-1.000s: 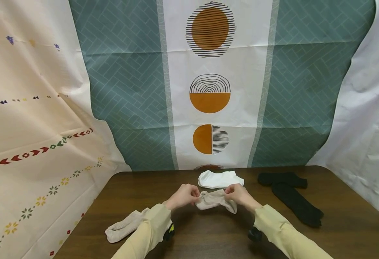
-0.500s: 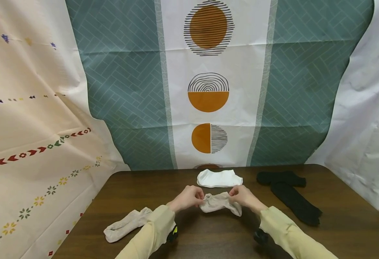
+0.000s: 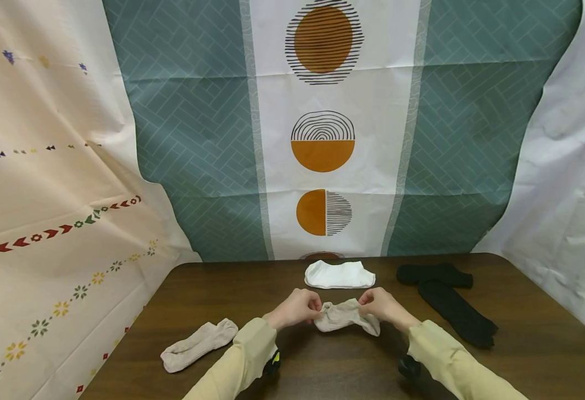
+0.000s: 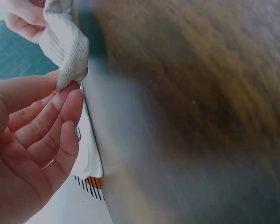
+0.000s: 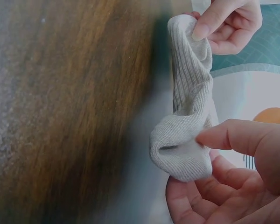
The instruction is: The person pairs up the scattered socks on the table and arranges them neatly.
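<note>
A beige ribbed sock (image 3: 339, 315) hangs between both hands above the middle of the table. My left hand (image 3: 296, 309) pinches its left end between thumb and fingers; the left wrist view shows the sock's tip (image 4: 73, 70) in that pinch. Toward the other end, my right hand (image 3: 383, 306) pinches the upper edge, and the right wrist view shows the thumb pressed on the folded fabric (image 5: 191, 107). A second beige sock (image 3: 199, 345) lies on the table to the left of the hands. Just behind the held sock lies a white sock or pair (image 3: 339, 275).
Two black socks lie at the back right of the brown wooden table (image 3: 332, 372), one black sock (image 3: 457, 314) angled forward from the other black sock (image 3: 434, 274). A patterned cloth (image 3: 322, 211) hangs along the table's back edge.
Both hands have shifted slightly right and nearer with the beige sock, which stays pinched between them. The other socks have not moved.
</note>
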`<control>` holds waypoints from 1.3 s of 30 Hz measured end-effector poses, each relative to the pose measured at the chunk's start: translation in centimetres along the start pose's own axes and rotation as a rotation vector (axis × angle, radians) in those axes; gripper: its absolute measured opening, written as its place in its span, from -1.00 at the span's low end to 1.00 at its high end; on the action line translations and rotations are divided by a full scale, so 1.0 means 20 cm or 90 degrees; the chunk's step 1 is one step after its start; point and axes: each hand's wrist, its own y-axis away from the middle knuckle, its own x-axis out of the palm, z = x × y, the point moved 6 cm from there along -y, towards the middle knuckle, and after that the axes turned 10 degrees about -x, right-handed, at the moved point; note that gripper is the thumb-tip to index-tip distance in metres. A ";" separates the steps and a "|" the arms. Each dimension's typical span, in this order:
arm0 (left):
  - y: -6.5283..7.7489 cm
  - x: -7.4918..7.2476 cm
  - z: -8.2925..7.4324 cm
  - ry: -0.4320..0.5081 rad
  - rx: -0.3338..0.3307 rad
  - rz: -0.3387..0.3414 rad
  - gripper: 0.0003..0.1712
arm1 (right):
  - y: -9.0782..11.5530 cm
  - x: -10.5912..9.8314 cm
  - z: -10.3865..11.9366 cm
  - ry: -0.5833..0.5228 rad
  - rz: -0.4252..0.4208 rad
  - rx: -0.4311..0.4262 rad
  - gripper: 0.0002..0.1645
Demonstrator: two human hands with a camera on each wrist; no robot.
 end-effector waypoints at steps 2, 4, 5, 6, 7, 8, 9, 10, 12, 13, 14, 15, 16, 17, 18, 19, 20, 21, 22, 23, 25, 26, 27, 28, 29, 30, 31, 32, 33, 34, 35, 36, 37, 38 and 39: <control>0.00 0.01 -0.01 -0.003 0.000 0.005 -0.83 | 0.01 0.00 -0.01 -0.001 0.002 0.003 -0.92; -0.01 0.02 -0.02 -0.007 0.000 0.007 -0.83 | 0.01 -0.01 -0.02 -0.003 0.003 0.009 -0.92; -0.01 0.02 -0.02 -0.006 0.001 0.007 -0.83 | 0.02 -0.01 -0.02 -0.004 0.004 0.012 -0.92; -0.01 0.02 -0.03 -0.005 0.002 0.007 -0.83 | 0.02 -0.01 -0.03 -0.005 0.006 0.017 -0.91; -0.01 0.03 -0.03 -0.004 0.003 0.007 -0.83 | 0.02 -0.01 -0.03 -0.006 0.006 0.021 -0.91; -0.02 0.03 -0.04 -0.003 0.004 0.008 -0.83 | 0.02 -0.01 -0.04 -0.006 0.007 0.022 -0.90; -0.02 0.03 -0.04 -0.002 0.005 0.008 -0.82 | 0.02 -0.02 -0.04 -0.006 0.010 0.023 -0.90; -0.02 0.04 -0.04 -0.001 0.005 0.009 -0.82 | 0.02 -0.02 -0.04 -0.006 0.010 0.025 -0.89; -0.02 0.04 -0.04 -0.003 0.004 0.011 -0.82 | 0.03 -0.02 -0.04 -0.005 0.014 0.028 -0.89; -0.02 0.04 -0.04 -0.005 0.002 0.013 -0.82 | 0.03 -0.02 -0.04 -0.004 0.016 0.028 -0.88; -0.02 0.04 -0.04 -0.006 0.001 0.014 -0.82 | 0.03 -0.02 -0.04 -0.003 0.019 0.028 -0.88; -0.02 0.05 -0.04 -0.007 -0.001 0.015 -0.82 | 0.03 -0.02 -0.04 -0.003 0.021 0.030 -0.88; -0.02 0.05 -0.03 -0.007 -0.002 0.015 -0.82 | 0.03 -0.02 -0.04 -0.001 0.021 0.033 -0.89; -0.02 0.05 -0.03 -0.006 -0.004 0.016 -0.82 | 0.03 -0.02 -0.04 -0.001 0.023 0.034 -0.89; -0.02 0.05 -0.03 -0.006 -0.005 0.018 -0.82 | 0.03 -0.02 -0.04 -0.001 0.025 0.036 -0.89; -0.02 0.05 -0.03 -0.008 -0.006 0.020 -0.82 | 0.03 -0.02 -0.04 -0.002 0.026 0.036 -0.89; -0.03 0.05 -0.03 -0.010 -0.007 0.022 -0.83 | 0.03 -0.02 -0.05 -0.002 0.028 0.037 -0.89; -0.03 0.05 -0.03 -0.014 -0.009 0.024 -0.82 | 0.03 -0.02 -0.05 -0.001 0.029 0.038 -0.89; -0.03 0.05 -0.02 -0.018 -0.011 0.025 -0.82 | 0.03 -0.02 -0.05 -0.003 0.031 0.039 -0.89; -0.04 0.05 -0.02 -0.023 -0.013 0.027 -0.82 | 0.03 -0.02 -0.05 -0.004 0.033 0.040 -0.89; -0.04 0.05 -0.01 -0.032 -0.019 0.029 -0.82 | 0.03 -0.01 -0.06 -0.003 0.035 0.042 -0.88; -0.04 0.05 -0.01 -0.034 -0.023 0.030 -0.82 | 0.03 -0.01 -0.06 -0.003 0.036 0.042 -0.88; -0.04 0.05 0.00 -0.033 -0.028 0.031 -0.82 | 0.03 -0.01 -0.06 -0.002 0.037 0.043 -0.88; -0.04 0.05 0.00 -0.032 -0.033 0.033 -0.82 | 0.03 -0.01 -0.06 0.000 0.039 0.042 -0.88; -0.03 0.05 0.00 -0.031 -0.036 0.035 -0.82 | 0.03 -0.01 -0.07 0.003 0.039 0.043 -0.88; -0.03 0.05 0.00 -0.028 -0.040 0.037 -0.82 | 0.03 -0.01 -0.07 0.005 0.039 0.046 -0.88; -0.02 0.05 0.00 -0.025 -0.042 0.039 -0.82 | 0.03 -0.01 -0.07 0.008 0.038 0.048 -0.88; -0.02 0.05 0.00 -0.024 -0.044 0.040 -0.82 | 0.03 -0.01 -0.07 0.010 0.038 0.050 -0.88; -0.02 0.05 0.00 -0.023 -0.045 0.040 -0.82 | 0.03 -0.01 -0.08 0.014 0.037 0.052 -0.88; -0.01 0.05 0.00 -0.023 -0.044 0.040 -0.82 | 0.03 -0.01 -0.08 0.019 0.037 0.052 -0.88; -0.01 0.05 0.00 -0.024 -0.042 0.040 -0.82 | 0.03 -0.01 -0.08 0.023 0.036 0.056 -0.88; -0.01 0.05 0.00 -0.025 -0.040 0.040 -0.82 | 0.03 -0.02 -0.08 0.028 0.036 0.057 -0.88; -0.01 0.05 0.00 -0.027 -0.040 0.040 -0.82 | 0.02 -0.02 -0.08 0.035 0.038 0.054 -0.89; -0.01 0.06 0.00 -0.028 -0.040 0.039 -0.82 | 0.03 -0.02 -0.09 0.041 0.037 0.055 -0.89; -0.01 0.06 0.00 -0.029 -0.041 0.039 -0.82 | 0.02 -0.02 -0.09 0.045 0.037 0.055 -0.89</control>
